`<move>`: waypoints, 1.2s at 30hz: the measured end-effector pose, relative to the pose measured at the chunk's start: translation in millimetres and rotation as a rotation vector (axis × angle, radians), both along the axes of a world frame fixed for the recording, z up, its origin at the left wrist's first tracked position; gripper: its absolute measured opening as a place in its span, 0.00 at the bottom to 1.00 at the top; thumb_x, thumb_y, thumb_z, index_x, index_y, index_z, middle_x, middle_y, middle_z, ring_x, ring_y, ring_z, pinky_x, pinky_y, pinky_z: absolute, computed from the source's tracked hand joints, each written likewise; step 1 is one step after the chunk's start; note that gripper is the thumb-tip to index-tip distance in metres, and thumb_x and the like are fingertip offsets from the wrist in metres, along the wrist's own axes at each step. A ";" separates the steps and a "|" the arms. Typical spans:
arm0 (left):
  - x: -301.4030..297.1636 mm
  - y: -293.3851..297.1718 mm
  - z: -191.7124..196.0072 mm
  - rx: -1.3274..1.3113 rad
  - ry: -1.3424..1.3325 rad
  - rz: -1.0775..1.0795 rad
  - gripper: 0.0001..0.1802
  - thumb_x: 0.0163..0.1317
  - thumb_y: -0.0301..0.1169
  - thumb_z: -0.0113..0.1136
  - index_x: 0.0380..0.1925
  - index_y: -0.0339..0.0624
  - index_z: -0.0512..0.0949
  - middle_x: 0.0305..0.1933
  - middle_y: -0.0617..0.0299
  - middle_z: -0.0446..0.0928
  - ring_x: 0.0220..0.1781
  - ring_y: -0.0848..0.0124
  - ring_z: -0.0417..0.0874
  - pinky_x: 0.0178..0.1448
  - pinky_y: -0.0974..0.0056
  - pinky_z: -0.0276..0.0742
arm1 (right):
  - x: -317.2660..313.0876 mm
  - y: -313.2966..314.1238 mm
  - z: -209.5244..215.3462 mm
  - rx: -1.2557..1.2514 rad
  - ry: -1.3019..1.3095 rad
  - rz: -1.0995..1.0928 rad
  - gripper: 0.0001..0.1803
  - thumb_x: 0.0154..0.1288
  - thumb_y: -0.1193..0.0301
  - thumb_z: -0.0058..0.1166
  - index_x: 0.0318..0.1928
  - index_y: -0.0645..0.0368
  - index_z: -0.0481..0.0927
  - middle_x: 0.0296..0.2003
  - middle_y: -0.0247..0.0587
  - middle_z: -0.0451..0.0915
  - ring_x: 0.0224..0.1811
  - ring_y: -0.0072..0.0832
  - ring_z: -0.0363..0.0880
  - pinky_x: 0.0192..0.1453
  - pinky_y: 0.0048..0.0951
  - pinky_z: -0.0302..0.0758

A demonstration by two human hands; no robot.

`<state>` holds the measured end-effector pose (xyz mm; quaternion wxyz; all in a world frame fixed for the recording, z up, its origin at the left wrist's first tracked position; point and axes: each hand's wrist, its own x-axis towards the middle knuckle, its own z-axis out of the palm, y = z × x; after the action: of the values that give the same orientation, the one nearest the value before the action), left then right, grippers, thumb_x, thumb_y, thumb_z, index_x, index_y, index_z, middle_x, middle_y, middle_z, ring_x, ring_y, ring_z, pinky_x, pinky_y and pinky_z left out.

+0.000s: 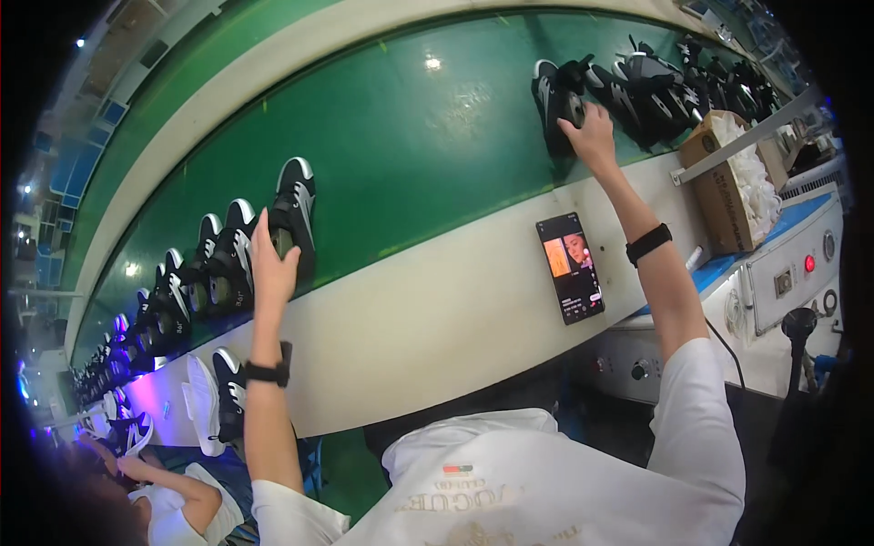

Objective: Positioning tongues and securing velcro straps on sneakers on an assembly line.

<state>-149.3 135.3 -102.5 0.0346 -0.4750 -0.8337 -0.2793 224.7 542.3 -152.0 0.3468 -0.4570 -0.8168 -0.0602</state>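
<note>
My left hand (pixel 274 259) is at the heel end of a black sneaker (pixel 296 196) with a white toe edge and sole, its thumb and fingers around the collar. The sneaker stands on the green belt (pixel 410 136), toe pointing away from me. Farther off to the right, my right hand (pixel 592 136) grips another such sneaker (pixel 546 91) by its heel; the fingers are partly hidden behind the shoe. Both wrists wear black bands.
Rows of sneakers line the belt left (pixel 168 291) and right (pixel 655 100). A phone (pixel 571 268) lies on the white ledge (pixel 410 328). Right are a cardboard box (pixel 719 196) of white paper and a machine panel (pixel 792 264). Another person (pixel 182 496) sits lower left.
</note>
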 end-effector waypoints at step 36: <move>145.3 -84.7 19.3 -0.060 -1.469 -0.179 0.19 0.75 0.34 0.49 0.57 0.36 0.78 0.56 0.58 0.82 0.57 0.71 0.82 0.54 0.66 0.78 | -34.0 -371.1 69.2 -0.801 0.444 1.050 0.22 0.55 0.82 0.57 0.53 0.65 0.76 0.52 0.51 0.78 0.56 0.48 0.76 0.63 0.44 0.72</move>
<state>-4.0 50.6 -83.2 -0.5680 -0.2325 -0.6076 -0.5041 190.7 171.2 -82.8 0.2936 -0.0958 -0.7989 0.5161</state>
